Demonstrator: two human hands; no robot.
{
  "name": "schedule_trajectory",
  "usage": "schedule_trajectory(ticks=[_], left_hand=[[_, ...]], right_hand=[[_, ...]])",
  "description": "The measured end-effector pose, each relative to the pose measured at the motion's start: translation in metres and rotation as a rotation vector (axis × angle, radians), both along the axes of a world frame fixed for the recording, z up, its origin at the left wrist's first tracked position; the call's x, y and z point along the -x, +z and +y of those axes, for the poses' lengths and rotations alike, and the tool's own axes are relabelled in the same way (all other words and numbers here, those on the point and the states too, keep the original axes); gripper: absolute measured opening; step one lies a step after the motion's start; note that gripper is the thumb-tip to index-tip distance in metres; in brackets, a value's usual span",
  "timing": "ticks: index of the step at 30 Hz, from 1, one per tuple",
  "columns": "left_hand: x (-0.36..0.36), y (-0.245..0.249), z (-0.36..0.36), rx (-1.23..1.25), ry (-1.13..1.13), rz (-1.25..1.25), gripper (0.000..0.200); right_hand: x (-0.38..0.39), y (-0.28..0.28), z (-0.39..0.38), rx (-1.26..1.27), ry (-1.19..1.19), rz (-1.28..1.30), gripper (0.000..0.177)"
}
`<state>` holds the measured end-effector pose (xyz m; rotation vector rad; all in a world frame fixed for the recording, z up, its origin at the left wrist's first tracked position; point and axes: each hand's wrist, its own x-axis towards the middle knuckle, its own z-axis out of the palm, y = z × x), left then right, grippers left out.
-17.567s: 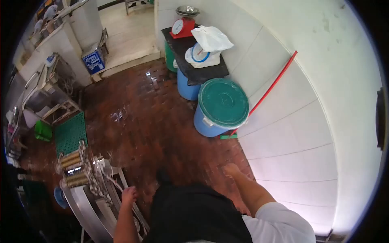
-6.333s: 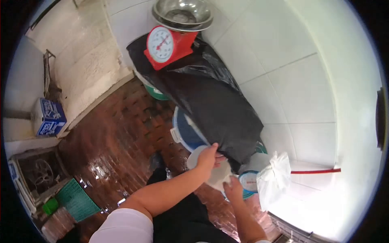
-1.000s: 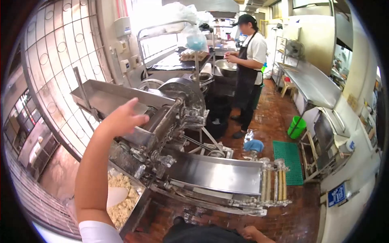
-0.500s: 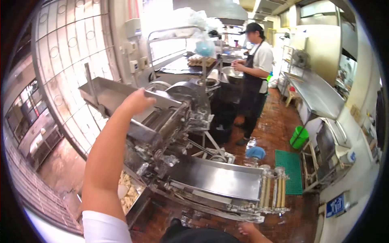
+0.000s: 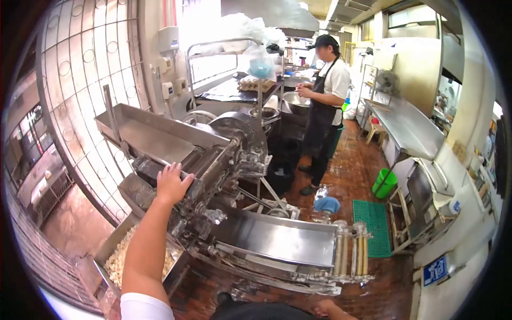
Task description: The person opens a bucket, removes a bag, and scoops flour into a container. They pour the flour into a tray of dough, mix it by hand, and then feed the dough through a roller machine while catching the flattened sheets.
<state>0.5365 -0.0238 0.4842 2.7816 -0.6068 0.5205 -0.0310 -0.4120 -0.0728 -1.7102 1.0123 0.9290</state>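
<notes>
My left hand [image 5: 173, 184] rests with its fingers spread on the front metal edge of a floury roller machine [image 5: 213, 170]. Just beyond it is the machine's long steel hopper [image 5: 149, 130], with a roller at its lower side. Below my forearm stands a metal bin [image 5: 103, 272] holding pale, crumbly pieces [image 5: 121, 258] that look like dough. My right hand [image 5: 324, 308] hangs low at the bottom edge of the view, near the machine's outfeed end; its fingers are too small and blurred to read. A steel slide [image 5: 277, 240] runs from the machine to several yellowish rollers [image 5: 352, 248].
A co-worker [image 5: 325, 101] in a dark apron stands behind the machine by a metal bowl [image 5: 295, 101]. Egg trays [image 5: 256, 84] lie on a rack shelf. To the right are a steel counter [image 5: 410, 125], a green bucket [image 5: 385, 183] and a green mat [image 5: 372, 226]. A barred window [image 5: 85, 90] is at left.
My left hand has come down and nearer from above the hopper to the machine's front edge, its fingers now spread. The view has shifted slightly, showing more of the bin.
</notes>
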Motion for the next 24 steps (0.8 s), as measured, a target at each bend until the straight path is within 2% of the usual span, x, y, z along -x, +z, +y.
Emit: schedule_trajectory(ticks=[2, 4, 8, 9, 10, 11, 13, 14, 15, 16, 17, 18, 19, 20, 22, 24], left_hand=[[0.003, 0.003, 0.002, 0.005, 0.022, 0.01, 0.072], [0.003, 0.004, -0.001, -0.018, 0.021, 0.031, 0.072], [0.004, 0.005, 0.0, -0.044, 0.031, 0.039, 0.069], [0.004, 0.005, 0.001, -0.046, 0.05, 0.039, 0.069], [0.003, 0.004, 0.0, -0.038, 0.044, 0.044, 0.067], [0.003, 0.003, 0.0, -0.03, 0.033, 0.052, 0.065], [0.0, 0.003, 0.001, -0.043, 0.035, 0.068, 0.064], [-0.002, 0.005, 0.0, -0.054, 0.035, 0.08, 0.063], [-0.004, 0.01, -0.004, -0.053, 0.033, 0.079, 0.063], [-0.004, 0.019, -0.009, -0.074, 0.058, 0.135, 0.062], [-0.004, 0.022, -0.016, -0.094, 0.081, 0.192, 0.061], [-0.004, 0.021, -0.024, -0.09, 0.077, 0.194, 0.061], [-0.005, 0.018, -0.035, -0.009, 0.038, 0.193, 0.058], [-0.007, 0.015, -0.043, 0.072, 0.003, 0.191, 0.057], [-0.001, 0.019, -0.046, 0.075, -0.024, 0.184, 0.057], [0.006, 0.019, -0.043, 0.067, -0.085, 0.178, 0.058]], right_hand=[[-0.049, 0.098, 0.026, -0.059, -0.309, 0.008, 0.011], [-0.065, 0.151, 0.055, -0.099, -0.558, -0.022, 0.011], [-0.078, 0.138, 0.049, -0.197, -0.462, -0.197, 0.016], [-0.074, 0.102, 0.033, -0.359, -0.456, -0.223, 0.018], [-0.076, 0.101, 0.033, -0.523, -0.457, -0.246, 0.021], [-0.075, 0.099, 0.035, -0.526, -0.452, -0.241, 0.021], [-0.067, 0.106, 0.037, -0.334, -0.559, -0.247, 0.02], [-0.059, 0.133, 0.043, -0.332, -0.559, -0.248, 0.02], [-0.048, 0.177, 0.054, -0.05, 0.013, -0.71, 0.014], [-0.042, 0.199, 0.06, 0.253, 0.612, -1.119, 0.015], [-0.038, 0.185, 0.058, 0.257, 0.61, -1.117, 0.015], [-0.036, 0.17, 0.059, 0.33, 0.589, -0.864, 0.006], [-0.034, 0.162, 0.054, 0.398, 0.566, -0.61, 0.021], [-0.033, 0.154, 0.05, 0.316, 0.48, -0.478, 0.02], [-0.034, 0.153, 0.045, 0.193, 0.328, -0.392, 0.02], [-0.034, 0.15, 0.042, 0.153, 0.273, -0.351, 0.019]])
